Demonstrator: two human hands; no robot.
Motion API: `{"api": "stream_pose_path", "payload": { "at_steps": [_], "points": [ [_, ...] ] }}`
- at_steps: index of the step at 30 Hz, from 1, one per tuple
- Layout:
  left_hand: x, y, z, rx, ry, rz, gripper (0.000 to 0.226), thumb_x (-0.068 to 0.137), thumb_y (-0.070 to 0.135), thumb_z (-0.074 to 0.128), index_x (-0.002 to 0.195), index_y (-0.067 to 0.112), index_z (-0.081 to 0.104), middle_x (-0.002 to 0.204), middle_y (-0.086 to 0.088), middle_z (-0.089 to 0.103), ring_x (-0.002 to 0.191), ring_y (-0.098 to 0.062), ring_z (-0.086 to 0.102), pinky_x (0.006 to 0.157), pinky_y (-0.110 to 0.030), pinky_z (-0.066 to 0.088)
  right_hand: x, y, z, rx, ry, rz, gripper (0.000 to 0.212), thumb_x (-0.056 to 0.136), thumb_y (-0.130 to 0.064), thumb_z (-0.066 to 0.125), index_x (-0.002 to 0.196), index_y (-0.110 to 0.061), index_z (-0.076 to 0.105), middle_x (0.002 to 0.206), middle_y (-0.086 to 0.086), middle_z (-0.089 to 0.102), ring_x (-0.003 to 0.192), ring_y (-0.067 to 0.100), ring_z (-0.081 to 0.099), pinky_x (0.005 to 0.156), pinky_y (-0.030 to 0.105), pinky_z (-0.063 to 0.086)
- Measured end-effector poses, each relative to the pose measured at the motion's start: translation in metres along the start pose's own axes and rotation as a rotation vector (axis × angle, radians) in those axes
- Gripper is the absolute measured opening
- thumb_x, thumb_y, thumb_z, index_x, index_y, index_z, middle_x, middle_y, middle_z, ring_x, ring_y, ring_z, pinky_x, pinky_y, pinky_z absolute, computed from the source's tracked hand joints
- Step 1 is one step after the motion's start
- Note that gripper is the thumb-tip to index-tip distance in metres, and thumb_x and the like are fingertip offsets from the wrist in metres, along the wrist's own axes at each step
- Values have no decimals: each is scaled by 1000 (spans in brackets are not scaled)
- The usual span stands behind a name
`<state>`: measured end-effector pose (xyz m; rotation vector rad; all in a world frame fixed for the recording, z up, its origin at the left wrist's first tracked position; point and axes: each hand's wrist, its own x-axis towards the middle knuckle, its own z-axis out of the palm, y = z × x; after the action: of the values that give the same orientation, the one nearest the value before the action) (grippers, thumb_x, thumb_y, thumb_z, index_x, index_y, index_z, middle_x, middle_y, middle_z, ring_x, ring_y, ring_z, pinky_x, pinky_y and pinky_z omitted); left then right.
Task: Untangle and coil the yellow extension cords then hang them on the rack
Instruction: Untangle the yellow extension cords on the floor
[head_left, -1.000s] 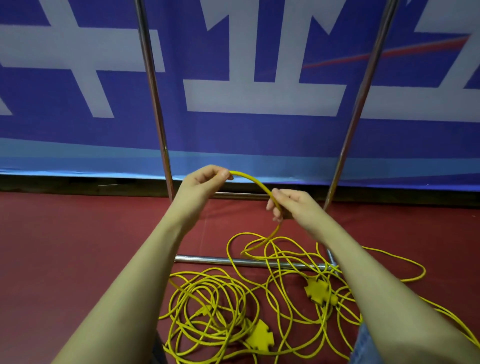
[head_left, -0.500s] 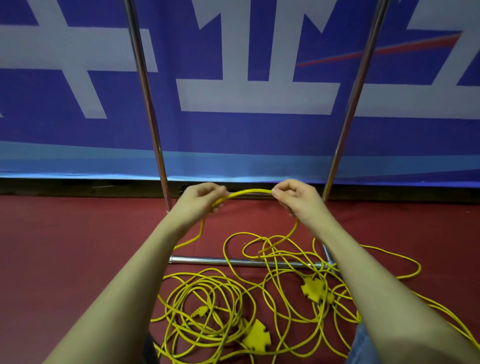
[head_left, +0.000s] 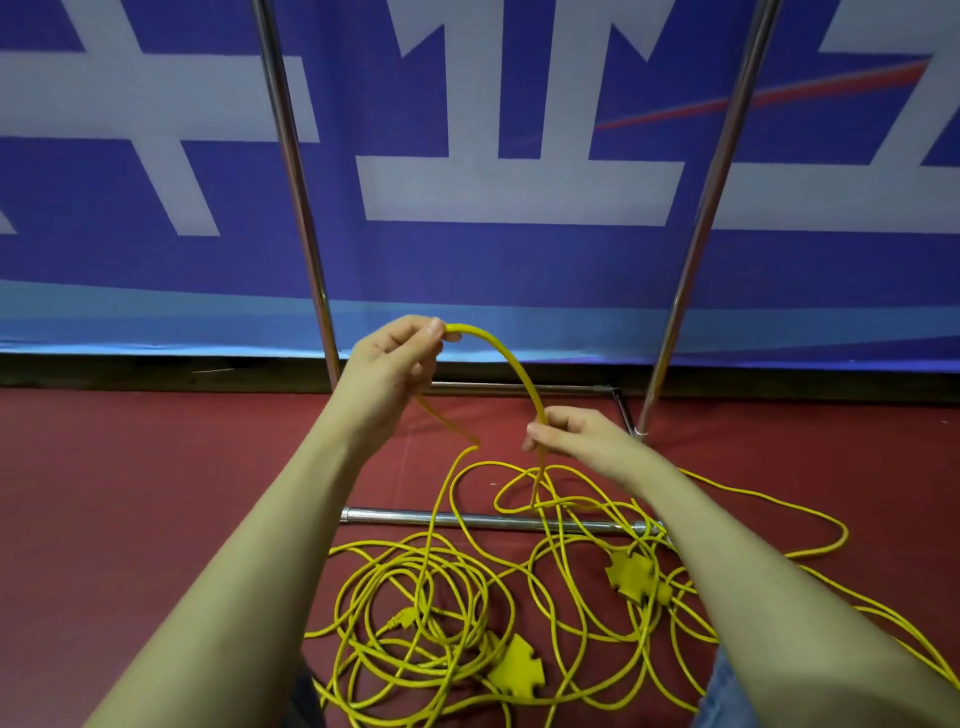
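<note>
Red floor (head_left: 156, 519) carries the tangled yellow cords (head_left: 441, 597) below both hands; left hand (head_left: 389, 364) pinches the arch's high end, right hand (head_left: 571, 436) its lower (nearer the pile).

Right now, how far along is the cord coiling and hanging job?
Barely started. The left hand and right hand pinch one arch of yellow cord. The tangled pile lies on the floor, and nothing visibly hangs on the rack.
</note>
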<state>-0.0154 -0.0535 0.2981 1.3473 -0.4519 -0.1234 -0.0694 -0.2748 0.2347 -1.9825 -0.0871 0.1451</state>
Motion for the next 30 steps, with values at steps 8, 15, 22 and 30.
{"api": "stream_pose_path", "payload": {
  "at_steps": [8,15,22,30],
  "points": [
    [6,-1,-23,316,242,-105,31,93,15,55,63,13,65,57,-6,41,52,-15,35,54,-28,25,-1,-2,-6,122,302,-47,28,97,-27,50,75,-18,66,46,-12,35,46,5,28,46,19,23],
    [4,-13,-35,679,248,-97,19,93,17,53,81,10,66,66,-7,57,52,-16,47,60,-28,42,-2,-7,-8,235,351,-60,15,94,-9,54,80,-16,55,51,-8,41,47,6,31,44,16,24],
    [-6,-19,-16,756,-218,-225,29,97,29,53,79,12,68,59,6,59,47,-5,50,50,-14,42,3,-30,4,-35,203,-177,15,85,-8,66,73,-15,65,53,2,47,49,6,39,51,19,31],
    [-1,-22,-3,427,-72,-90,18,94,18,58,79,16,67,54,17,51,53,2,40,54,-14,31,11,-19,12,-57,101,-132,17,93,-17,58,77,-12,62,57,-2,52,50,3,47,54,16,39]
  ]
}}
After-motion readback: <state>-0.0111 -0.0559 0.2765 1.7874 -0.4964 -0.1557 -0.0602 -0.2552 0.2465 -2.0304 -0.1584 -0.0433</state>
